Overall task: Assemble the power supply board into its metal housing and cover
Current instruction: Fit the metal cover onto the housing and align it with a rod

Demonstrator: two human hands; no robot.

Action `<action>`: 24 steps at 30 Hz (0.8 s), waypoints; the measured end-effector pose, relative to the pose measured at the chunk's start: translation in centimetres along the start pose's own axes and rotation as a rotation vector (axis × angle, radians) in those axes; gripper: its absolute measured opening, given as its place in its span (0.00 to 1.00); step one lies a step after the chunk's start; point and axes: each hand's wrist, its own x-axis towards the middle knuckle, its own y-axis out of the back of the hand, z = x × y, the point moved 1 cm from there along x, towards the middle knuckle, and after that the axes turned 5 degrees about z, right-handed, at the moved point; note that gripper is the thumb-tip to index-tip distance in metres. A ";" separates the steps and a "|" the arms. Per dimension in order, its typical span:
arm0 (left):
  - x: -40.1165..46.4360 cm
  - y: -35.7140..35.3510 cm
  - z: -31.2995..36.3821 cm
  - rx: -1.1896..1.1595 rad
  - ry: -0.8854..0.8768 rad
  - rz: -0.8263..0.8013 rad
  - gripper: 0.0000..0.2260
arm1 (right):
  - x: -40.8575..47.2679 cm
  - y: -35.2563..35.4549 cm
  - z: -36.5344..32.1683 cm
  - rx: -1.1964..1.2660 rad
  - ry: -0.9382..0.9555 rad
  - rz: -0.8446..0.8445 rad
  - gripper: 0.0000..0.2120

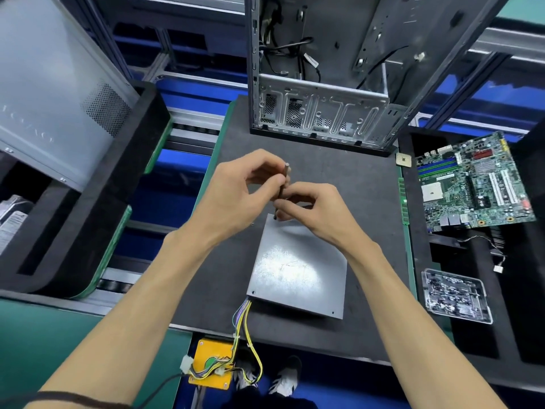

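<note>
An open computer case [318,84] of bare, stamped grey steel is standing at twelve o'clock on the dark, felt-like work mat [368,202], its perforated vents and ribs facing the person. At ten o'clock a smooth grey side panel [50,93] is leaning in black foam, and at three o'clock a green motherboard [472,184] is lying beside a clear plastic screw tray [455,295].

At the centre of the mat, the power supply housing [298,270] is lying flat, its matt, faintly scuffed sheet-metal cover already closed over it, so the board is presumably sitting inside (it cannot be seen). A bundle of yellow, purple and green wires [246,329] is trailing out of its near-left corner toward six o'clock, ending in white plugs over a yellow plate [211,367].

Judging by this, the assembly is reaching its late stage: fastening the cover. The left hand [236,196] is pinching the upper shaft of a slim, dark screwdriver [282,187] between thumb and fingertips, holding it nearly upright. The right hand [312,211] is curling around the lower shaft, fingertips pressed together near the tip, which is meeting the cover's far-left corner. Small holes at the near corners are looking empty, so more screws likely remain.
</note>
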 end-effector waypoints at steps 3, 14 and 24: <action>-0.2 -0.6 0.3 0.019 -0.046 0.013 0.04 | 0.1 -0.3 0.1 -0.085 0.039 0.034 0.06; -0.7 -0.3 -0.3 0.044 0.036 -0.145 0.24 | -0.1 -0.1 0.8 -0.077 0.066 0.023 0.10; -1.1 1.3 -2.9 -0.034 0.133 -0.004 0.18 | -0.7 -0.9 1.6 -0.064 0.144 0.082 0.03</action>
